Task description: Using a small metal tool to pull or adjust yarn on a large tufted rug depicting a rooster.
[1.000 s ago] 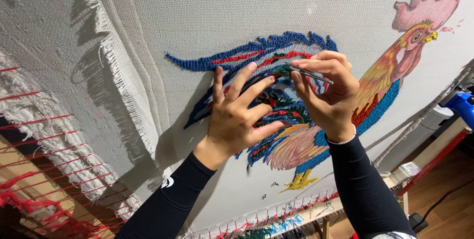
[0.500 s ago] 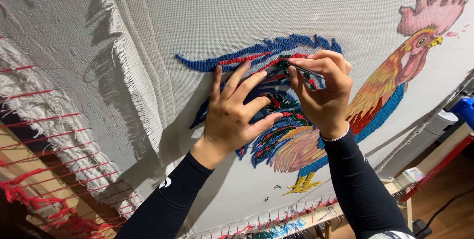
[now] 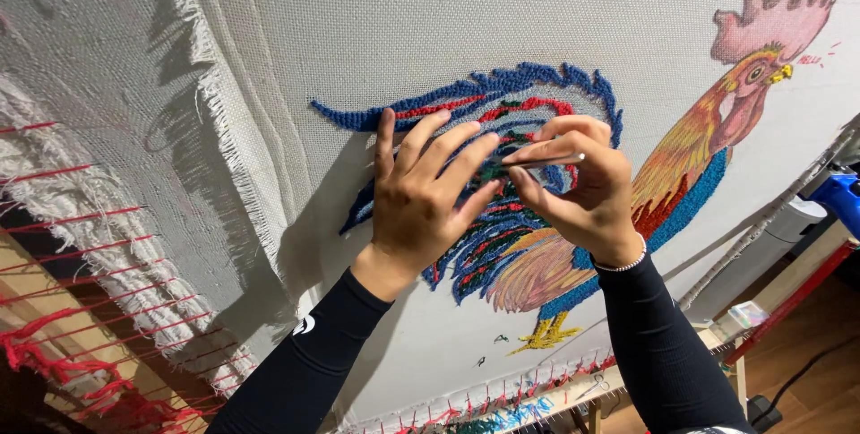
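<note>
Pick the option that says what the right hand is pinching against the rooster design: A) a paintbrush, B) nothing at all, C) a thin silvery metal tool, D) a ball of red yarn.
C: the right hand pinches a thin silvery metal tool between thumb and fingertips, its tip lying on the tufted tail of the rooster design, while the left hand presses flat beside it.

backing cloth (image 3: 430, 22) pale woven mesh, matt, coarse, frayed at its loose edge. rooster design (image 3: 573, 246) part tufted yarn, looped and fuzzy, part flat painted outline. right hand (image 3: 582, 188) pinches thin tool (image 3: 546, 161), metal, smooth, shiny. left hand (image 3: 425, 197) flat on yarn. sleeves (image 3: 313, 371) black stretch fabric, smooth matt. frame (image 3: 54, 309) wood, red yarn strung across it.
</note>
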